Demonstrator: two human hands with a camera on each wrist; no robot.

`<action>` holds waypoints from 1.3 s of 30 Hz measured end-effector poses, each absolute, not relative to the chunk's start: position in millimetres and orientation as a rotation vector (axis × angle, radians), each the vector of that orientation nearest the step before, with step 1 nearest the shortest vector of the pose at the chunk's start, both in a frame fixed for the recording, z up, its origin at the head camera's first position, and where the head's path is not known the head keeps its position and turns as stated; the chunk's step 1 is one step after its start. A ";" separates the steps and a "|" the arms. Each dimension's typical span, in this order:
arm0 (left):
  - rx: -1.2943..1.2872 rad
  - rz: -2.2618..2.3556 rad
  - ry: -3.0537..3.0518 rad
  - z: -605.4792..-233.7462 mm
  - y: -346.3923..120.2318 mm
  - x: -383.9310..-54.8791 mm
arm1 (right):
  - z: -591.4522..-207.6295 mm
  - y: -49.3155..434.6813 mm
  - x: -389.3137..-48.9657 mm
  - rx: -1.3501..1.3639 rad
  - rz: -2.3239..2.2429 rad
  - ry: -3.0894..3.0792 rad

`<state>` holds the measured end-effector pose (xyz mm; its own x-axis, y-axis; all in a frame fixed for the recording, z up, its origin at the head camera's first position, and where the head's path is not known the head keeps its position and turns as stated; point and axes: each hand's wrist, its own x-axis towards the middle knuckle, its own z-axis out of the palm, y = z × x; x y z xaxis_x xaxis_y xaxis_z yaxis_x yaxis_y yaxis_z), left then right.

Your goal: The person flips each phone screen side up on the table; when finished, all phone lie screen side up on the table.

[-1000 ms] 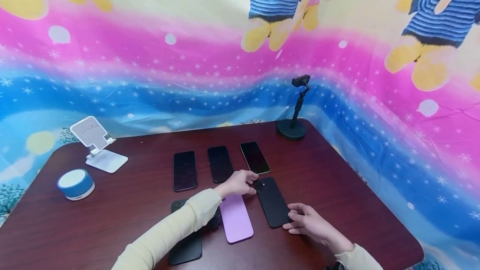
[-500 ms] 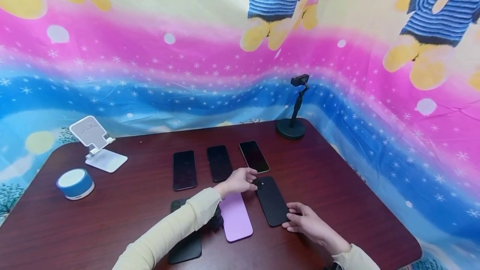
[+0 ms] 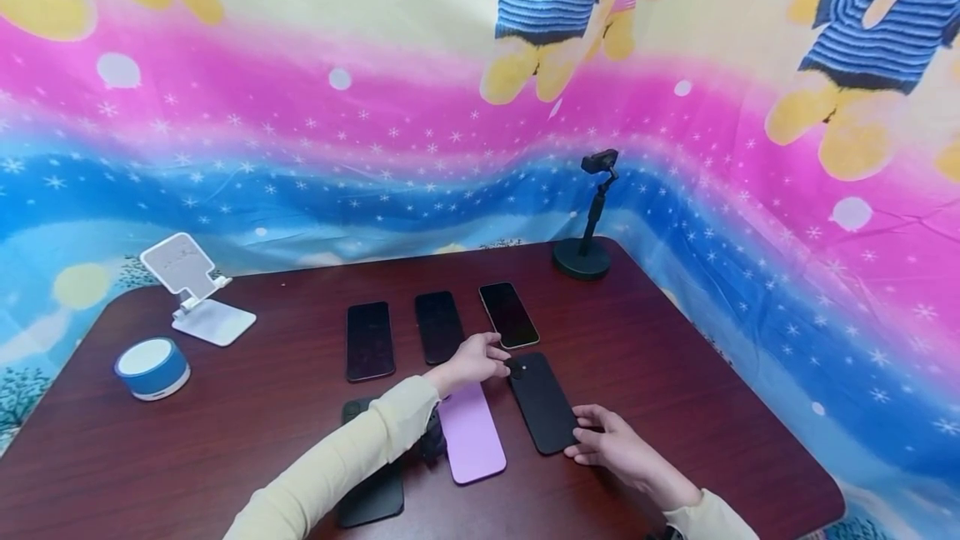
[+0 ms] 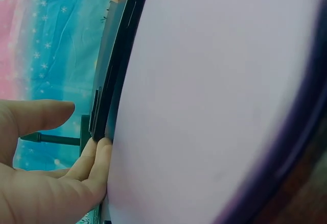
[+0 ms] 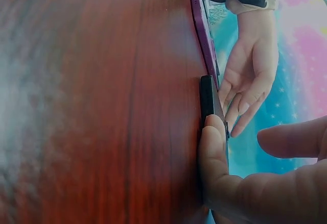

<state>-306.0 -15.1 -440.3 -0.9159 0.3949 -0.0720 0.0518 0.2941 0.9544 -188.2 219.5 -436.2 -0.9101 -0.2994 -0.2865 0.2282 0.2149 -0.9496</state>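
A black phone (image 3: 544,405) lies back up on the table, its camera bump at the far left corner. My left hand (image 3: 472,361) reaches over a lilac phone (image 3: 474,440), fingertips at the black phone's far end. In the left wrist view its thumb stands off to the side while the fingers (image 4: 99,160) touch the phone's end. My right hand (image 3: 611,444) rests at the near right corner with relaxed fingers. The right wrist view has its fingers (image 5: 213,147) against the phone's edge, thumb raised clear of it.
Three phones lie screen up behind: one left (image 3: 370,342), one middle (image 3: 439,327), one right (image 3: 510,315). Another black phone (image 3: 372,494) sits partly under my left sleeve. Farther off are a white folding stand (image 3: 213,322), a blue-and-white round device (image 3: 152,369) and a black stand (image 3: 582,259).
My left fingers have shifted very slightly left at the black phone's far end. The right hand and the phones stay put.
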 end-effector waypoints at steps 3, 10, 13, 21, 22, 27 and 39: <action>0.392 1.721 2.192 -438.5 -14.7 -303.6 | -435.9 218.9 -187.7 -0.065 -1.734 2.106; 0.366 1.803 2.068 -444.0 -13.2 -305.4 | -435.5 214.6 -184.5 -0.069 -1.708 2.189; 0.388 1.814 2.058 -446.0 -13.2 -306.1 | -436.0 213.3 -183.9 -0.069 -1.711 2.207; 0.455 1.841 1.916 -444.7 -19.0 -306.0 | -437.2 212.2 -184.0 -0.096 -1.704 2.227; 0.470 1.837 1.898 -444.4 -20.0 -306.1 | -437.2 212.1 -184.1 -0.099 -1.704 2.228; 0.509 1.830 1.845 -444.2 -22.4 -305.8 | -437.0 211.6 -184.0 -0.111 -1.699 2.246; 0.505 1.833 1.868 -434.8 -23.4 -300.4 | -436.3 206.9 -181.4 -0.118 -1.530 2.433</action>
<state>-300.4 -23.4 -434.8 -0.8210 0.5660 -0.0753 -0.0648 0.0387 0.9971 -181.4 206.9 -436.3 -0.9617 -0.2076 -0.1790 0.0715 0.4405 -0.8949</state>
